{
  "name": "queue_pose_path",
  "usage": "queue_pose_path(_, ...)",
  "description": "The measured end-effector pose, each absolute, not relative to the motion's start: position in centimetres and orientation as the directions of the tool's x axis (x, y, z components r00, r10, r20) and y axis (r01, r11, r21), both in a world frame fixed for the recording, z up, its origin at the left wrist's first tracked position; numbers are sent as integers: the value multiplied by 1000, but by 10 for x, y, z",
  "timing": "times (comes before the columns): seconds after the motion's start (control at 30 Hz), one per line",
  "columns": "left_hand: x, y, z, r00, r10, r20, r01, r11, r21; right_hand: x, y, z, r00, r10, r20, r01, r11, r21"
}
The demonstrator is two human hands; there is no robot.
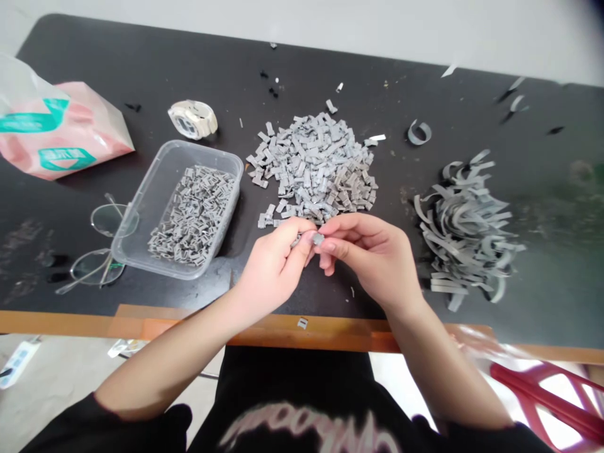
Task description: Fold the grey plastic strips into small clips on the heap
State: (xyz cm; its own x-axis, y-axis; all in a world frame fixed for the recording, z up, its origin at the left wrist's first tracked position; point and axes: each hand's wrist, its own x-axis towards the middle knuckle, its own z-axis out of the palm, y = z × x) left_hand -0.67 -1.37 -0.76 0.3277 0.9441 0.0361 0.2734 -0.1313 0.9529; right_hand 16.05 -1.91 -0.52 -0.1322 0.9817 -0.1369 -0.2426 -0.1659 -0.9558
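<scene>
Above a dark tabletop, near a heap of grey bits, one small piece is pinched between left hand and right hand, apparently being worked; steady, fine handling seems needed.

Gray pieces matt, plastic-looking; tub smooth clear plastic; tabletop smooth, slightly glossy; edge strip wood-like.

The counter is black with an orange-brown front edge. A pink bag, a white watch, a pair of glasses and a clear tub sit at the left of the frame. A heap of little gray pieces lies in the middle. A pile of curly gray strips lies at the right.
</scene>
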Motion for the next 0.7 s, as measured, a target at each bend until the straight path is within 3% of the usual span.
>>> queue_pose_path(0.13,-5,-13,-10,332,943,-6,204,-66,977,159,-22,-5,-74,995,-74,-79,-79,-994)
queue_pose_path(0.27,-1,-12,-10,339,935,-108,0,115,993,163,-22,-5,0,1000,-5,52,-5,-999)
queue_pose_path(0.37,-2,-8,-9,344,922,-178,-90,221,971,169,-18,-5,2,1000,-3,-44,-3,-999)
queue_pose_path(0.47,-5,-5,-8,319,928,-191,-138,245,960,176,-13,-5,-103,991,-84,-201,-103,-974)
queue_pose_path(0.7,-2,-6,-11,527,835,-160,-330,374,867,169,-13,-11,-180,967,-180,-332,-232,-914)
